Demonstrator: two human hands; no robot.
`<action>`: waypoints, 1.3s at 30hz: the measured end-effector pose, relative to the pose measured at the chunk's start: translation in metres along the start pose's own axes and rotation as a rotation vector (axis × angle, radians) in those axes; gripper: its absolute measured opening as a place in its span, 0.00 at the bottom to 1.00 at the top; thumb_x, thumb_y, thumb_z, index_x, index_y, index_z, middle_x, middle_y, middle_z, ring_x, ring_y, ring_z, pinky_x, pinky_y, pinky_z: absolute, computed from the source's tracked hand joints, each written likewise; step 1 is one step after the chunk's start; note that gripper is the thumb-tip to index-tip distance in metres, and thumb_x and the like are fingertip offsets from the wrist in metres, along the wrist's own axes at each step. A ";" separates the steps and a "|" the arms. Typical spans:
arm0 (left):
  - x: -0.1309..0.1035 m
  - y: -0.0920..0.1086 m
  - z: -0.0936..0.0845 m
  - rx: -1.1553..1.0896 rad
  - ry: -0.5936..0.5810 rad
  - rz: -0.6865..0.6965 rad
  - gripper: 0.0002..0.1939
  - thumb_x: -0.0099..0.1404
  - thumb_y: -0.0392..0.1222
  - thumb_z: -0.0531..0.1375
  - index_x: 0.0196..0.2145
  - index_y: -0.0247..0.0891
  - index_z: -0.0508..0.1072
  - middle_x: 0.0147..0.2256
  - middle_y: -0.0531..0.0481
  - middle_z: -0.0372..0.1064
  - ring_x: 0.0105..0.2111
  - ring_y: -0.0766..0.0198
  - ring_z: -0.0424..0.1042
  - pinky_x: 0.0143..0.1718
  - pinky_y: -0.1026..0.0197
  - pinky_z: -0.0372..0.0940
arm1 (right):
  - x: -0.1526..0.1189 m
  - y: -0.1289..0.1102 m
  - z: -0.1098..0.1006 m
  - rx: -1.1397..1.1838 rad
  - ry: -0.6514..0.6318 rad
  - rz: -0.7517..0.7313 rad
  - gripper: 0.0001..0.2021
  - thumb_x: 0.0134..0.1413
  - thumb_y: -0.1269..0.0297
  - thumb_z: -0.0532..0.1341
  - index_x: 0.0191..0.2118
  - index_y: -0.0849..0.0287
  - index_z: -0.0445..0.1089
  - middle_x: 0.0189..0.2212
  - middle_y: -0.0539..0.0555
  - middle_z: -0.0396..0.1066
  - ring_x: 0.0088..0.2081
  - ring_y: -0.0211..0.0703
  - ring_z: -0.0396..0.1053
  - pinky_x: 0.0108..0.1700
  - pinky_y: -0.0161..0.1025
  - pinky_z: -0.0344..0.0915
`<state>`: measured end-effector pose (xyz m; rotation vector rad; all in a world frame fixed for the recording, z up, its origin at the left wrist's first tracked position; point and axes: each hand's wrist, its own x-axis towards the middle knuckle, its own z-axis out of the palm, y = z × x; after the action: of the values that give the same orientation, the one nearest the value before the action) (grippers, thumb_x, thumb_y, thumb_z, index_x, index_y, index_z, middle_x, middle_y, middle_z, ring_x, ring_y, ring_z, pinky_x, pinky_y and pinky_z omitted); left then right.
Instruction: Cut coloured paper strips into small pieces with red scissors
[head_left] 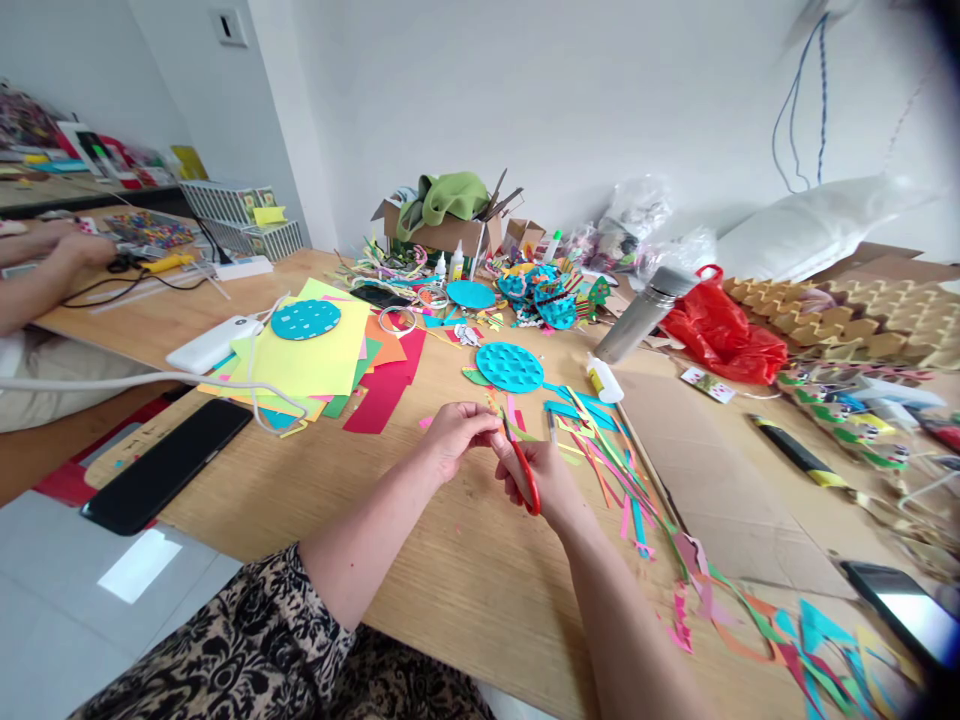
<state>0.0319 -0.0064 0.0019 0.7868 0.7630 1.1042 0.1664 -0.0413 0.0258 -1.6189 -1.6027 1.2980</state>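
My right hand (536, 475) is closed around the red handles of the scissors (531, 480), whose blades point up and away from me. Close against it on the left, my left hand (461, 435) pinches a small piece of coloured paper (491, 405) by the blades; its exact shape is too small to tell. Just beyond the hands lies a blue oval with a raised pattern (510, 367), with a green leaf-like piece (474, 376) at its left edge. Thin paper strips (600, 450) are spread to the right of my right hand.
Yellow paper sheets (330, 345), a black phone (169, 465) and a white power bank (214, 345) lie left. A metal bottle (645, 315), glue bottle (604, 380), cardboard (720, 480) and red bag (720, 330) are right. Another person's hand (86, 245) shows far left.
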 end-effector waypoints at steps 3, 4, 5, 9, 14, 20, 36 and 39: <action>0.000 0.001 0.000 0.007 0.009 0.004 0.06 0.47 0.36 0.64 0.21 0.33 0.69 0.19 0.54 0.66 0.20 0.72 0.64 0.27 0.65 0.60 | 0.000 0.001 0.000 0.004 -0.007 -0.007 0.26 0.47 0.41 0.59 0.18 0.62 0.65 0.10 0.49 0.61 0.12 0.33 0.59 0.13 0.28 0.53; 0.000 0.001 0.000 0.012 0.009 0.002 0.06 0.47 0.37 0.64 0.21 0.33 0.69 0.19 0.54 0.65 0.20 0.72 0.63 0.27 0.65 0.60 | 0.000 0.002 -0.001 0.005 -0.010 -0.008 0.26 0.47 0.41 0.59 0.18 0.62 0.65 0.10 0.49 0.61 0.12 0.33 0.59 0.13 0.28 0.53; 0.000 0.002 0.000 0.019 0.005 0.000 0.06 0.47 0.37 0.64 0.21 0.33 0.69 0.19 0.54 0.65 0.20 0.72 0.63 0.27 0.65 0.59 | 0.001 0.003 -0.001 0.005 -0.012 -0.009 0.26 0.47 0.42 0.59 0.18 0.62 0.65 0.10 0.50 0.61 0.12 0.33 0.59 0.13 0.28 0.53; 0.000 0.002 0.000 0.047 -0.010 -0.011 0.07 0.46 0.37 0.63 0.19 0.33 0.68 0.18 0.53 0.65 0.20 0.71 0.63 0.27 0.64 0.59 | 0.001 0.005 -0.002 0.009 -0.028 -0.022 0.25 0.47 0.42 0.59 0.18 0.62 0.65 0.11 0.50 0.62 0.12 0.33 0.59 0.13 0.29 0.53; 0.001 0.003 0.000 0.059 0.005 -0.019 0.07 0.45 0.37 0.63 0.19 0.33 0.68 0.18 0.54 0.64 0.20 0.71 0.62 0.27 0.64 0.59 | 0.000 0.003 -0.002 0.005 -0.033 -0.021 0.25 0.47 0.42 0.59 0.18 0.62 0.65 0.10 0.49 0.61 0.12 0.33 0.59 0.14 0.29 0.53; 0.000 0.004 -0.001 0.060 0.010 -0.031 0.07 0.45 0.37 0.63 0.19 0.33 0.68 0.18 0.53 0.64 0.20 0.70 0.63 0.28 0.63 0.59 | 0.000 0.002 -0.003 0.005 -0.042 -0.010 0.26 0.47 0.41 0.59 0.18 0.62 0.65 0.10 0.49 0.62 0.12 0.33 0.59 0.14 0.29 0.54; 0.000 0.004 -0.001 0.090 -0.009 -0.015 0.08 0.46 0.39 0.63 0.18 0.33 0.68 0.18 0.52 0.65 0.20 0.70 0.63 0.28 0.63 0.59 | 0.001 0.003 -0.002 0.035 -0.048 -0.012 0.26 0.46 0.40 0.59 0.18 0.62 0.65 0.11 0.49 0.62 0.12 0.33 0.59 0.14 0.29 0.54; 0.000 0.004 -0.001 0.096 -0.007 -0.012 0.07 0.46 0.39 0.63 0.18 0.33 0.68 0.18 0.52 0.65 0.21 0.70 0.63 0.28 0.63 0.59 | 0.001 0.004 -0.002 0.033 -0.047 -0.001 0.26 0.46 0.40 0.59 0.18 0.62 0.65 0.10 0.49 0.62 0.13 0.33 0.59 0.14 0.29 0.54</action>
<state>0.0296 -0.0051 0.0045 0.8656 0.8182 1.0600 0.1694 -0.0401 0.0229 -1.5787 -1.6007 1.3649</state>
